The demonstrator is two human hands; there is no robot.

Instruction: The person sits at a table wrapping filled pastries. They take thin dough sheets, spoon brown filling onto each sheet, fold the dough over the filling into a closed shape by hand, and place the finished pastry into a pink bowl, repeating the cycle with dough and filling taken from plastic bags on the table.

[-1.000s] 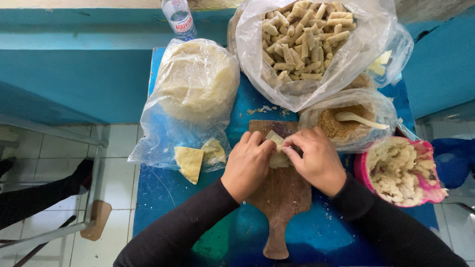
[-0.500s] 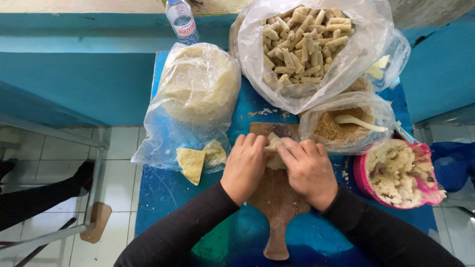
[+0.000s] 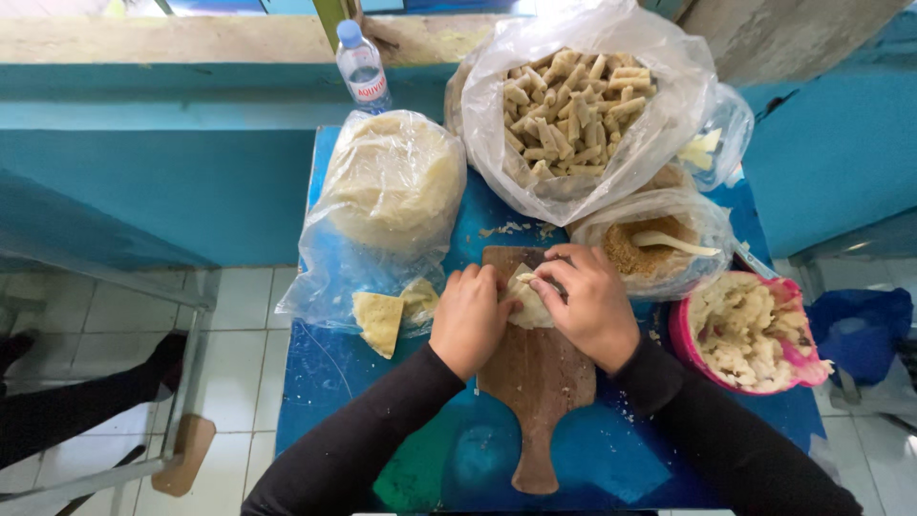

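So the pale dough wrapper [image 3: 527, 304] sits at the far end of the wooden paddle board [image 3: 537, 377], half folded over on itself. Left hand [image 3: 470, 320] is curled beside it with fingertips pressing its left edge, right hand [image 3: 590, 306] is bent over the top, fingers pinching the fold; neither is closed into a fist, both just cupped on the dough. Looks like this roll is mid-way, not sealed yet as far as I can tell.

Just left, a clear bag with a stack of flat wrappers [image 3: 394, 186] is pretty full, so plenty left. Far side, a big bag of finished rolls [image 3: 571, 110] already holds a lot. Right of the board there's a bag of brown filling with a spoon [image 3: 654, 247], and a pink bowl of crumbly white stuff [image 3: 750, 334]. Water bottle [image 3: 362, 67] at the far edge of the blue table [image 3: 325, 382].
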